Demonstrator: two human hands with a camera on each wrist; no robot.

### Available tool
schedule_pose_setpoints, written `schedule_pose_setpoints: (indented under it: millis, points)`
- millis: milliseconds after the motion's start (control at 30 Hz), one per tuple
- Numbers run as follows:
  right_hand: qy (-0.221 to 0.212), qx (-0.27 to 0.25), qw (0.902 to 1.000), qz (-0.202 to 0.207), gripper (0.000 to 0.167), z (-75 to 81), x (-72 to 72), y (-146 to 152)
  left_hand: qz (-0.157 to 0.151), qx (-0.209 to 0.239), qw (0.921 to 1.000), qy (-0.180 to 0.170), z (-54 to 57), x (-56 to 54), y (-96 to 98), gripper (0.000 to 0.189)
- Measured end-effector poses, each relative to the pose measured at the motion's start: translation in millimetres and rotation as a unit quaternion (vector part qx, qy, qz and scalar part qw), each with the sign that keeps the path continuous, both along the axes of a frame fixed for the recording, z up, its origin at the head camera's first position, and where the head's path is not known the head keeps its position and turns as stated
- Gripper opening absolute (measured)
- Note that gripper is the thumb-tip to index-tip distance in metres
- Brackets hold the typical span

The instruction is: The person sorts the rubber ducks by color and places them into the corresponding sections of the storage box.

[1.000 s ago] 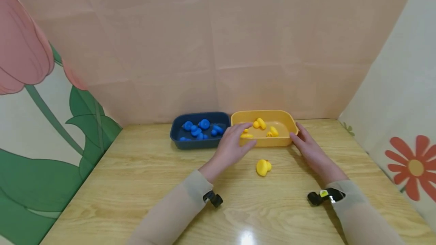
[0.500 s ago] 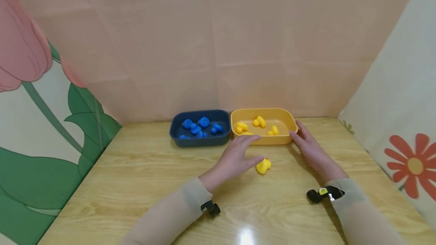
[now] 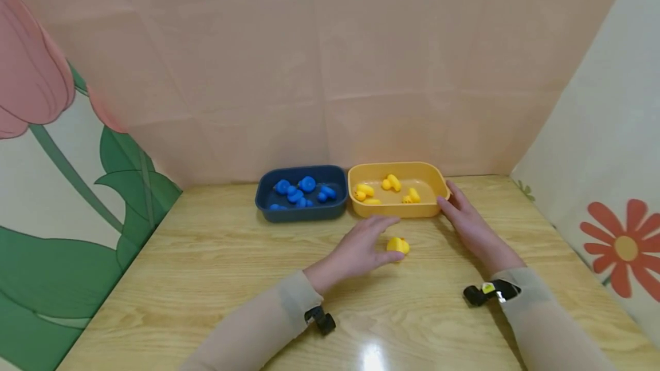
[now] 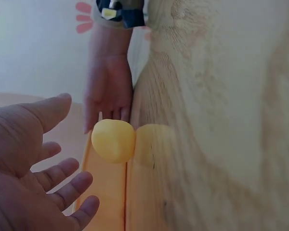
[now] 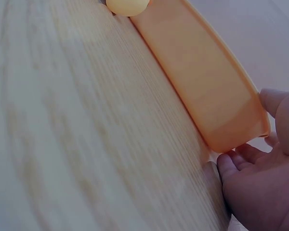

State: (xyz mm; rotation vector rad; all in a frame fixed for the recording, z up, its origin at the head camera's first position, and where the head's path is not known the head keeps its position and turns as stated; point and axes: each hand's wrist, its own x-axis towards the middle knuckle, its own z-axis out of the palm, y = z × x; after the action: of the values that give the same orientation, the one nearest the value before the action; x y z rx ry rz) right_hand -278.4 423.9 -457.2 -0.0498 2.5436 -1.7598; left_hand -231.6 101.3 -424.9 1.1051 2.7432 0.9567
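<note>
In the head view my left hand [image 3: 357,249] reaches beside a yellow toy duck [image 3: 396,245] on the table, thumb overlapping it and fingers spread. The left wrist view shows the duck [image 4: 113,141] apart from my loosely spread fingers. My right hand [image 3: 473,232] holds the right end of a yellow tray [image 3: 397,210], thumb at the front corner and fingers along the end wall. From the right wrist, the thumb meets the rim of the tray [image 5: 202,77] and the other fingertips lie low at its end. Several yellow ducks [image 3: 393,182] lie inside it.
A dark blue tray [image 3: 304,214] stands directly left of the yellow one, with several blue ducks [image 3: 295,194] in it. Behind both trays rises a pink cloth backdrop [image 3: 247,73]. Printed panels with flowers flank the wooden table [image 3: 216,256].
My left hand has drawn back from over the yellow tray toward me and come down beside the loose duck. The duck has tipped to another pose. My right hand keeps its place at the tray.
</note>
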Motion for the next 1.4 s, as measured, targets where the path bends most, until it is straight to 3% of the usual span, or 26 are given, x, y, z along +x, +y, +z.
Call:
schedule_pose_setpoints:
  millis: [700, 967, 1400]
  points:
    - [-0.005, 0.006, 1.0, 0.0, 0.098, -0.2, -0.6, -2, -0.016, -0.066, 0.9977, 0.003, -12.7, -9.0, 6.4, 0.075]
    - [-0.004, 0.007, 1.0, 0.0, 0.098, -2.7, -2.2, 0, -0.039, -0.073, 0.9965, 0.013, -15.3, -13.2, 9.3, 0.074]
    - [-0.009, 0.007, 0.9999, 0.002, 0.099, -0.4, -0.6, -1, -0.039, -0.089, 0.9949, 0.025, -17.8, -15.2, 11.3, 0.071]
